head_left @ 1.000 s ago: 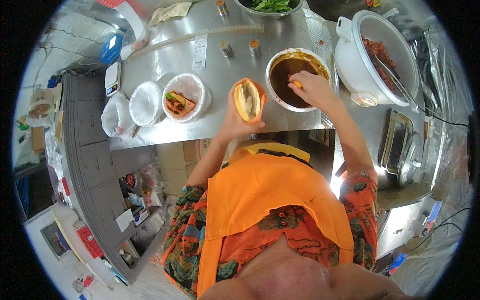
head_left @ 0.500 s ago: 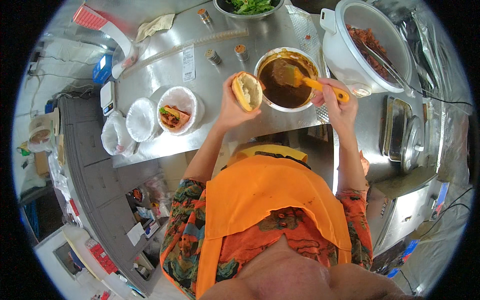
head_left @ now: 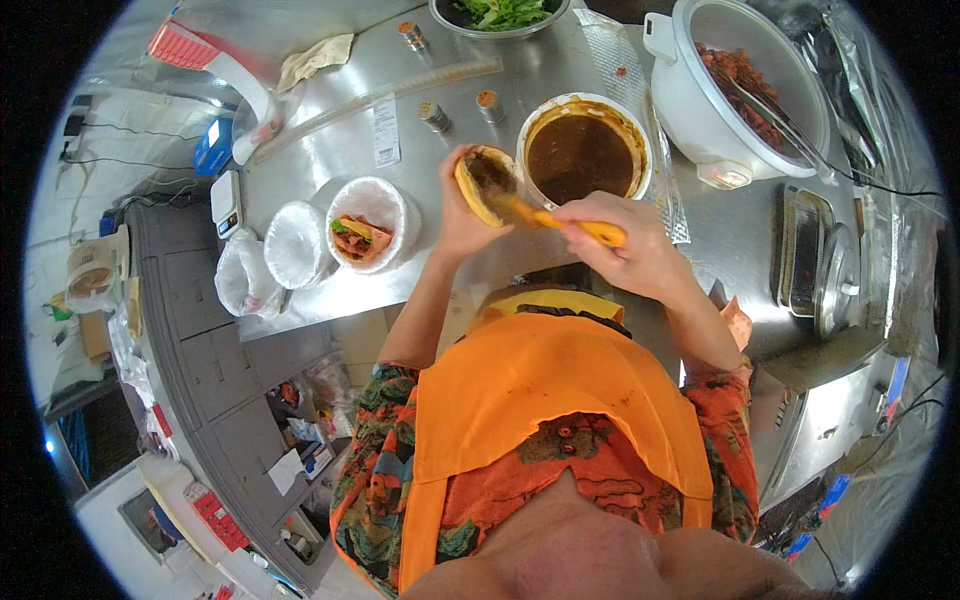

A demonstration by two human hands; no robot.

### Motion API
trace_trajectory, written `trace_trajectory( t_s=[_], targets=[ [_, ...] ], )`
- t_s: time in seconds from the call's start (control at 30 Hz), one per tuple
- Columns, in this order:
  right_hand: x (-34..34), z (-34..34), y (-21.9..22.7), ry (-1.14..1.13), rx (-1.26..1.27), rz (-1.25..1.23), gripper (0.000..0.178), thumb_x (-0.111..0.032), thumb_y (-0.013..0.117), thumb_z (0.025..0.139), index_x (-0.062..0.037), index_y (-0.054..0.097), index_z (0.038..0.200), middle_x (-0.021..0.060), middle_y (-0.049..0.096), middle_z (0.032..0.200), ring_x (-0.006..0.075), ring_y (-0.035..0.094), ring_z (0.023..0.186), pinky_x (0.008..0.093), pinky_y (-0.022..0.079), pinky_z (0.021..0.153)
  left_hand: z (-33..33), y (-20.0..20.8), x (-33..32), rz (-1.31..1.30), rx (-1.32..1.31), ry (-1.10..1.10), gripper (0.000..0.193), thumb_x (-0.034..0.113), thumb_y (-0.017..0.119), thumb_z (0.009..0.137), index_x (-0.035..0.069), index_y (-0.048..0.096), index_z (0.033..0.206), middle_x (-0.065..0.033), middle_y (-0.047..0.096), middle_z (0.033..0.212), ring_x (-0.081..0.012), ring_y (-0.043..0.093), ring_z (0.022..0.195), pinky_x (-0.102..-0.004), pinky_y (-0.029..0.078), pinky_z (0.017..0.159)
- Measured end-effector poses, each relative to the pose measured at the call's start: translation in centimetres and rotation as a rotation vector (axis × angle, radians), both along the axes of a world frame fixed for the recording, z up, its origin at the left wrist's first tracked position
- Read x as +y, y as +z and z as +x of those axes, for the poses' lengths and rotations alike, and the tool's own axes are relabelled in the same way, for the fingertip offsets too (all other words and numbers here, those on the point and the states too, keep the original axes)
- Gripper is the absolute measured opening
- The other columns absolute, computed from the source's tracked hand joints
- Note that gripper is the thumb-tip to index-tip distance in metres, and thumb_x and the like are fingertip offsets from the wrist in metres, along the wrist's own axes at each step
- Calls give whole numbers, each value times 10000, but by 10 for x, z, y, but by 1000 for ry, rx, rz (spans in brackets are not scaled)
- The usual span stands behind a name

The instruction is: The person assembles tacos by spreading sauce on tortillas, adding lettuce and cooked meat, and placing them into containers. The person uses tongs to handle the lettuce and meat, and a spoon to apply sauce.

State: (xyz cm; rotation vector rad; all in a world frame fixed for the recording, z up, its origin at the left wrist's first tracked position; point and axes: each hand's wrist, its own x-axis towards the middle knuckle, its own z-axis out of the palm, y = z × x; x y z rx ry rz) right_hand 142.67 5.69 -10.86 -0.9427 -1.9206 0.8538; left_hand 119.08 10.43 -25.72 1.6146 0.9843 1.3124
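An opened bun [head_left: 472, 195] is held in my left hand [head_left: 462, 215], its hollow turned toward the right and coated with brown sauce. My right hand [head_left: 625, 245] grips the yellow handle of a basting brush [head_left: 590, 229]; the brush head, blurred by motion, is at the bun's inner face. Just beyond both hands stands a white tub [head_left: 645, 180] of dark brown sauce [head_left: 580, 158]. Left of my left hand, a filled bun [head_left: 361, 240] with meat and greens sits in a bag-lined white bowl [head_left: 400, 205].
Two more plastic-lined bowls [head_left: 298, 245] stand farther left, near a small scale [head_left: 227, 205]. Shaker jars [head_left: 433, 117] and a paper slip [head_left: 386, 132] lie beyond. At the right, a large white pot [head_left: 668, 110] holds meat and tongs [head_left: 780, 125]. Greens [head_left: 500, 12] fill a far bowl.
My right hand has brought the brush from the sauce tub leftward and nearer to the bun. The bun's pale inside is now brown with sauce.
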Motion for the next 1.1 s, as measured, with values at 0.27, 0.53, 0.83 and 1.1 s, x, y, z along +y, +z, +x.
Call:
trace_trajectory(
  t_s=[0.27,0.53,0.83,1.1],
  targets=[
    [5,-8,7,-130,-43,218,287,-75,730,846,-44,637,1116,139,690,940,313,684,737,358,544,614,6,-3,4,102,98,41,1107,150,943,586,79,222,1423,-139,429,1328,-262,510,1214,-392,442,1033],
    [-6,1,12,-10,34,36,228,-65,720,851,-49,667,1073,130,691,931,295,682,744,350,540,635,4,-5,10,-9,-112,-48,1173,149,951,550,89,208,1457,-123,418,1364,-257,497,1230,-394,427,1058],
    [18,21,-20,-438,4,-54,160,-41,678,890,-14,683,1048,139,712,937,241,698,730,308,541,649,-18,-20,16,-18,-12,15,1132,136,923,604,80,187,1461,-139,410,1370,-268,489,1246,-401,428,1065],
    [-1,3,-9,-394,84,-155,151,-33,689,877,-10,687,1027,147,712,950,253,703,760,323,546,674,-27,-23,20,51,282,105,1121,158,920,628,74,192,1476,-139,403,1384,-268,489,1256,-395,426,1063]
  ],
)
